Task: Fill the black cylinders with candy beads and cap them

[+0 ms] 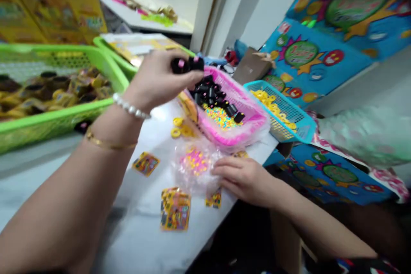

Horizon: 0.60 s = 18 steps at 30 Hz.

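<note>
My left hand (162, 79), closed, is raised over the left rim of a pink basket (253, 107). Its fingers grip small black cylinders (188, 64) with pink bits at their ends. More black cylinders (210, 90) lie inside the plastic-lined basket beside a heap of multicoloured beads (221, 117). My right hand (248, 177) rests low on the table, its bent fingers pressed on the edge of a clear plastic bag (180, 175). Pink and yellow bits (195, 160) lie in the bag. Yellow rings (176, 132) are near it. Printed yellow cards (176, 209) lie in front.
A green basket (105, 64) with yellow-and-brown packed pieces stands at left. To the right is a blue basket (300, 126) of yellow pieces. Printed blue cartons (308, 58) stand behind and below it. Yellow boxes (48, 4) are stacked at back left.
</note>
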Each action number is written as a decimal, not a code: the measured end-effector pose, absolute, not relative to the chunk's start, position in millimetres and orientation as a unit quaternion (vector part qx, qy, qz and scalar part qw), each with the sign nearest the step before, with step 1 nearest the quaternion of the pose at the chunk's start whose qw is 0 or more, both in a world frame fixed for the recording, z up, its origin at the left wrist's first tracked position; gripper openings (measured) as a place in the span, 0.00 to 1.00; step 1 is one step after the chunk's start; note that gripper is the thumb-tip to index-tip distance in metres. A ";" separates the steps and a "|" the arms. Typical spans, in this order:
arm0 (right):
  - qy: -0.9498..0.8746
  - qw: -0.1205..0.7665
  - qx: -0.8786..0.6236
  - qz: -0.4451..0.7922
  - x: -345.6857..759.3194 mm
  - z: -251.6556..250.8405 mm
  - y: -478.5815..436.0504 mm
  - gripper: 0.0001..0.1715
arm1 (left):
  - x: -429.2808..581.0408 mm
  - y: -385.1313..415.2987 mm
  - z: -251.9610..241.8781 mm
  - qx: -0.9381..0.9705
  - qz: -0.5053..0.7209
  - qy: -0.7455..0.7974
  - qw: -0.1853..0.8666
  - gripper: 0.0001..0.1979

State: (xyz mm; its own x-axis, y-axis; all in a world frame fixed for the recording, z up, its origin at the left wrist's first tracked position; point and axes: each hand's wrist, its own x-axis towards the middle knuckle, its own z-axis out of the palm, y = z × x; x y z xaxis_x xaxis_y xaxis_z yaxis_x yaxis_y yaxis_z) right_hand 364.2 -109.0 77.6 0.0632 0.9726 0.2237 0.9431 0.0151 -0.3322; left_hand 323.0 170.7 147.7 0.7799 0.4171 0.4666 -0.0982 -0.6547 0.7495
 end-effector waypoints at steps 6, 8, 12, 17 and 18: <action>-0.696 0.231 -0.680 -0.003 412.1 132.7 -106.6 0.11 | 347.8 165.4 111.1 0.883 0.305 0.086 0.345 0.23; -0.692 0.199 -0.693 -0.045 447.3 149.4 -92.9 0.10 | 351.9 164.6 100.5 0.900 0.291 0.088 0.313 0.24; -0.679 0.086 -0.724 -0.085 530.2 149.7 -40.6 0.10 | 355.3 166.4 88.3 0.914 0.276 0.105 0.277 0.23; -0.773 -0.034 -0.627 -0.089 583.6 119.2 25.0 0.15 | 357.4 173.1 82.4 0.919 0.283 0.106 0.252 0.22; -0.792 -0.051 -0.599 -0.100 585.8 113.4 34.9 0.18 | 357.7 174.0 81.6 0.921 0.286 0.096 0.245 0.22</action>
State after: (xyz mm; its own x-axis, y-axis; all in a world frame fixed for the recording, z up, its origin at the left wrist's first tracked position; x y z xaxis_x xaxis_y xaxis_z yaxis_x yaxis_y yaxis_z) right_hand 585.8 34.9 113.4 -0.2762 0.9603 0.0393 0.9398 0.2613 0.2202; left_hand 357.7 174.0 81.6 0.8179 0.3170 0.4801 0.0370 -0.8618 0.5059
